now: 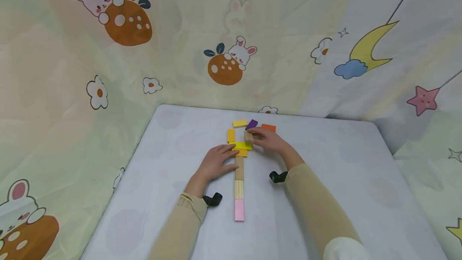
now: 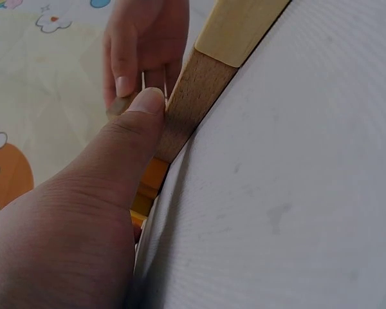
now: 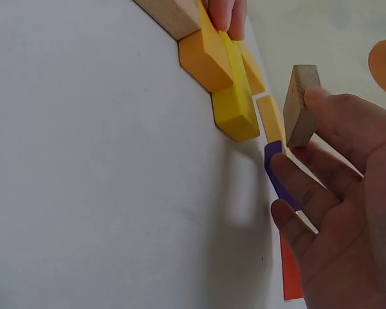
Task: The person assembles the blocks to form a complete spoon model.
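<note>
Between thumb and fingers, my right hand (image 1: 268,139) pinches a small plain wooden block (image 3: 301,106), held above the table near the right end of a bright yellow block (image 3: 237,116). My left hand (image 1: 215,163) lies left of the column of blocks, its fingers relaxed and its fingertips on the yellow block. The left thumb reaches beside a brown wooden block (image 2: 196,96). Below the yellow block, an orange-yellow block (image 1: 243,153) sits at the top of the column. Another orange-yellow block (image 1: 231,135) extends up from the yellow block's left end.
Down the column come a pale wooden block (image 1: 239,189) and a pink block (image 1: 239,210). A yellow block (image 1: 240,124), a tilted purple block (image 1: 252,124) and an orange block (image 1: 269,127) lie farther back on the white table (image 1: 144,212). A patterned cloth (image 1: 180,51) hangs behind.
</note>
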`<state>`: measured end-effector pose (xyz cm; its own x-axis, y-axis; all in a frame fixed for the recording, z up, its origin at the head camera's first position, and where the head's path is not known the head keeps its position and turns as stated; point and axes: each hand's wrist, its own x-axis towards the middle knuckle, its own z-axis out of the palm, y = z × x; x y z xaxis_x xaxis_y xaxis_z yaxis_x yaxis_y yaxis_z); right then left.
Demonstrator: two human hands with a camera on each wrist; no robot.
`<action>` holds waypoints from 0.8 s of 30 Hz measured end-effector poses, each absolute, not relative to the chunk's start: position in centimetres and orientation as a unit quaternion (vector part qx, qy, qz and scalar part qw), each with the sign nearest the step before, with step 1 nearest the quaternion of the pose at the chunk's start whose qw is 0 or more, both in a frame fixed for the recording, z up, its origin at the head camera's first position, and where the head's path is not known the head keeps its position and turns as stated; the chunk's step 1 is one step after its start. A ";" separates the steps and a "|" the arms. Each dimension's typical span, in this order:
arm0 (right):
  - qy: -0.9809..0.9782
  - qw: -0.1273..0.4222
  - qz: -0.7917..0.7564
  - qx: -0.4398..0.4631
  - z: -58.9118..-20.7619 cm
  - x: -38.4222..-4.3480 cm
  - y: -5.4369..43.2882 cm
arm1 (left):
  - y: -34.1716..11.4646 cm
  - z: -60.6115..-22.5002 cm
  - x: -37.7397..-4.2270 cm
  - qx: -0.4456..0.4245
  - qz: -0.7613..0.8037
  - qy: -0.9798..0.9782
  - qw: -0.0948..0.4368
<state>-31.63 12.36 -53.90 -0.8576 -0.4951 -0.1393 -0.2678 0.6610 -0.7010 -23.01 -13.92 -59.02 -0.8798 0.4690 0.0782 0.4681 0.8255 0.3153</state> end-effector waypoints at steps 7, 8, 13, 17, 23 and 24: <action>0.908 0.178 -0.336 -0.178 -53.9 -32.6 12.0 | -13.7 -59.3 -23.3 0.251 0.155 0.955 -0.004; 0.908 0.178 -0.336 -0.175 -53.9 -32.7 11.9 | -13.7 -59.2 -23.3 0.250 0.155 0.956 -0.004; 0.913 0.169 -0.327 -0.175 -54.4 -33.3 12.3 | -13.7 -59.2 -23.2 0.244 0.155 0.957 0.004; 0.915 0.156 -0.323 -0.183 -55.2 -33.6 12.7 | -13.7 -59.2 -23.2 0.239 0.154 0.959 0.011; 0.915 0.156 -0.329 -0.176 -56.0 -33.4 12.9 | -13.7 -58.8 -23.0 0.229 0.157 0.960 0.024; 0.915 0.157 -0.332 -0.170 -56.0 -33.3 12.9 | -13.7 -58.8 -23.0 0.228 0.157 0.960 0.027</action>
